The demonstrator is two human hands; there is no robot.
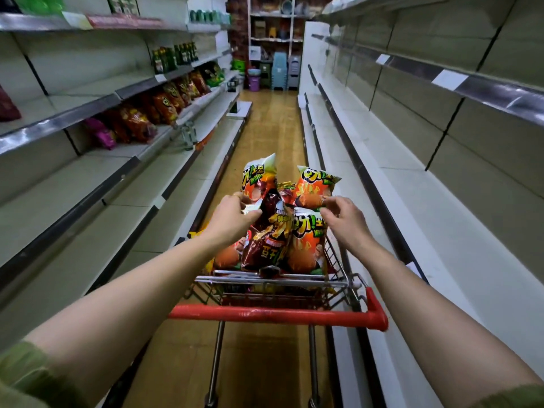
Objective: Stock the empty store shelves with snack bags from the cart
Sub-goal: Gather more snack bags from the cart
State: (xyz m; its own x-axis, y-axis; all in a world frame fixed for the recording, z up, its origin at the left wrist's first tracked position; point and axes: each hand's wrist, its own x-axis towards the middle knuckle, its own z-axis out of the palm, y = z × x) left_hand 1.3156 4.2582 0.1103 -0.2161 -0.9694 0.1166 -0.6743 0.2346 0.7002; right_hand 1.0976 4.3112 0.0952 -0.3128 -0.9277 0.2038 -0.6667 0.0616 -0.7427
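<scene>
Up and left of the fingers, shelved snack bags (138,120) lie on a left shelf (156,138). The left hand (235,219) curls its fingers (251,214) to pinch the top edge of a dark red bag (272,231), and just right of them the right hand (346,220) pinches an orange bag (306,242) by its top. Both bags stand in the cart (276,280) beneath the fingers, and the right shelving (412,201) runs further right.

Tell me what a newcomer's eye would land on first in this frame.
The snack bags piled in the cart, dead centre, catch the eye first: the left hand pinches the dark red bag at its top and the right hand pinches the orange bag beside it. Then come the red handle just below and the bare shelves along the right, against the stocked shelf on the left.
</scene>
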